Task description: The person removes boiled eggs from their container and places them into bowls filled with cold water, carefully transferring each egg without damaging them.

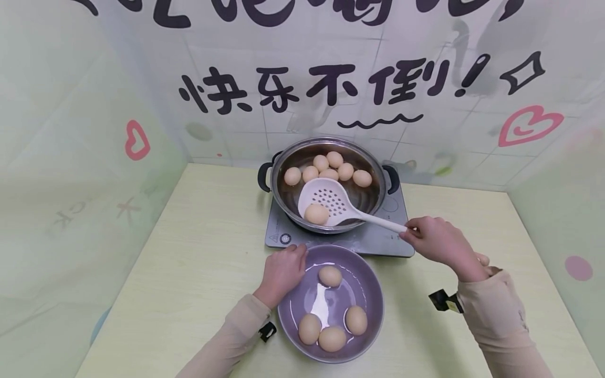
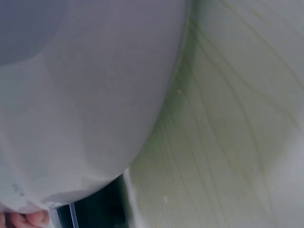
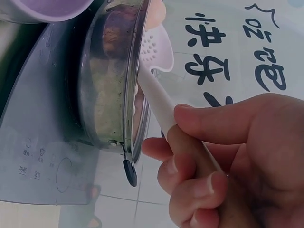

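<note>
R hand [image 1: 439, 241] gripped slotted spoon [image 1: 352, 211], axis diag. leftward to egg [image 1: 316, 214] over near side of pot [image 1: 302, 155]; bowl [image 1: 365, 286], rim held by L hand [image 1: 283, 270], lay just in front.

Lettering [image 1: 174, 21] runs off the head view's top; a ladle [image 1: 331, 195] part-hides an egg [image 1: 328, 172]; left wrist view crops the bowl [image 2: 109, 95].
</note>
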`<control>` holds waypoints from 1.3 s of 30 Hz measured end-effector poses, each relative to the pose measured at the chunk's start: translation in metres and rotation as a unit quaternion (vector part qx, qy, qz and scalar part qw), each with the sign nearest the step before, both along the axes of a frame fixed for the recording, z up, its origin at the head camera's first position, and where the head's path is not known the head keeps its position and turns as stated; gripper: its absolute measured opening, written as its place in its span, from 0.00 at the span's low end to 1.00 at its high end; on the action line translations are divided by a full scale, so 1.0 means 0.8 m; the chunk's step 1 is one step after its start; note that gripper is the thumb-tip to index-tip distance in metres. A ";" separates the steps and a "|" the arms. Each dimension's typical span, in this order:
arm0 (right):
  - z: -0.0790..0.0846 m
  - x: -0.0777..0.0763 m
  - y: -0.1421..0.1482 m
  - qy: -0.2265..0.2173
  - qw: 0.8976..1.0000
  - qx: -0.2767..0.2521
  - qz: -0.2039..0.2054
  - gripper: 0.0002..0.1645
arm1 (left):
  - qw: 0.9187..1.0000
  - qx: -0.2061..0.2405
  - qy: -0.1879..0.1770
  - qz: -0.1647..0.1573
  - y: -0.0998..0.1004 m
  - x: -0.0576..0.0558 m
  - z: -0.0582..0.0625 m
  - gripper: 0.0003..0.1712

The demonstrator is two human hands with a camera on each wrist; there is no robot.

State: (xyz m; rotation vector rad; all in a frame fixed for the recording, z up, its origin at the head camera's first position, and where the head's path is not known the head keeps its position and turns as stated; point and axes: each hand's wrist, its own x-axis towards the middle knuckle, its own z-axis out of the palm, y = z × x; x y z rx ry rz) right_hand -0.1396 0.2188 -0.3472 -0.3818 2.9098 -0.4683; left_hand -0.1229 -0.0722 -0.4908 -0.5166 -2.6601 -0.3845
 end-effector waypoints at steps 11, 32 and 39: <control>0.001 0.003 0.004 -0.033 0.999 -0.002 0.004 0.11 | 1.000 0.002 -0.004 0.004 0.000 -0.001 -0.002 0.07; 0.020 0.067 0.028 -0.018 1.000 -0.002 0.004 0.12 | 1.000 0.004 0.007 0.003 0.001 0.000 -0.002 0.08; 0.015 0.091 0.036 -0.019 1.000 -0.010 -0.009 0.09 | 1.000 0.004 -0.001 0.006 0.001 0.000 -0.003 0.08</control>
